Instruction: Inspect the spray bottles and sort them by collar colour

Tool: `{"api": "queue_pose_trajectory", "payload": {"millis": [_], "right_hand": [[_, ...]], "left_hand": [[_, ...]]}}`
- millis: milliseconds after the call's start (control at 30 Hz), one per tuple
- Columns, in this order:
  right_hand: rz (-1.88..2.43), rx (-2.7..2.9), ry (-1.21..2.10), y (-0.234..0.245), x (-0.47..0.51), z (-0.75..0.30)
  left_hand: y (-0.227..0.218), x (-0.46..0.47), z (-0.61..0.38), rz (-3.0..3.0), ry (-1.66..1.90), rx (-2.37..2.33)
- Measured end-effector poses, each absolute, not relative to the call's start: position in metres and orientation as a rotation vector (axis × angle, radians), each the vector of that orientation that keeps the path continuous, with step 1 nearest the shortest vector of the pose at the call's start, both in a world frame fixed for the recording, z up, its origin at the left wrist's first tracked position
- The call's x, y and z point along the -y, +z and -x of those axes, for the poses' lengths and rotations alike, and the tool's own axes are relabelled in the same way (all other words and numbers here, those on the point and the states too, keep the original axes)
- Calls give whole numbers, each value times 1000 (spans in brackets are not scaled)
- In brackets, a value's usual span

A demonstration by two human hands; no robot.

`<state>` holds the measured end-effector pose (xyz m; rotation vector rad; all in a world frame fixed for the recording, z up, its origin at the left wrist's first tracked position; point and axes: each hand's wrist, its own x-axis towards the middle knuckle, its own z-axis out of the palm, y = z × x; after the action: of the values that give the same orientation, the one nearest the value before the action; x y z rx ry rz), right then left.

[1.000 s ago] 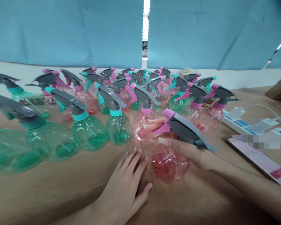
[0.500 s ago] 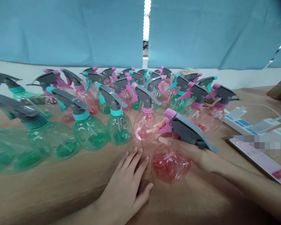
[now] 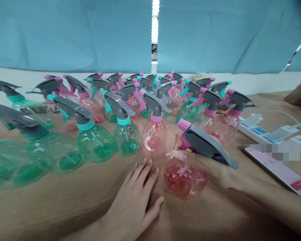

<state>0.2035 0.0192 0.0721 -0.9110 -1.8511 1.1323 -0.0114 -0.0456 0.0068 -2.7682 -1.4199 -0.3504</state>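
Observation:
A clear pink spray bottle [image 3: 184,179] with a grey head and pink nozzle is near the front of the table, its nozzle facing left and away. My right hand [image 3: 208,165] is wrapped round its neck, fingers curled at the pink trigger; the hand partly hides the neck and trigger. To its left, my left hand [image 3: 136,194] lies flat on the wooden table [image 3: 72,207], fingers spread, holding nothing. Just beyond stand another pink spray bottle [image 3: 154,134] and a green spray bottle [image 3: 127,137] with a turquoise collar.
Several more green and pink spray bottles stand in rows toward the back and left, including a green one [image 3: 96,142]. On the right are a white power strip [image 3: 257,132] with plugs, a phone [image 3: 278,170] and a brown box [image 3: 299,95]. A blue curtain [image 3: 77,36] hangs behind.
The fingers of my right hand have curled inward at the trigger. The held bottle has shifted slightly right and toward me. My left hand has stayed in place.

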Motion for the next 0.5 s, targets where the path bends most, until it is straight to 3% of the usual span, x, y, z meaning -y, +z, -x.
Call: {"api": "queue_pose_trajectory", "payload": {"millis": [500], "right_hand": [[766, 1752, 1334, 80, -23, -194]], "left_hand": [[8, 47, 12, 2783, -333, 1427]]}}
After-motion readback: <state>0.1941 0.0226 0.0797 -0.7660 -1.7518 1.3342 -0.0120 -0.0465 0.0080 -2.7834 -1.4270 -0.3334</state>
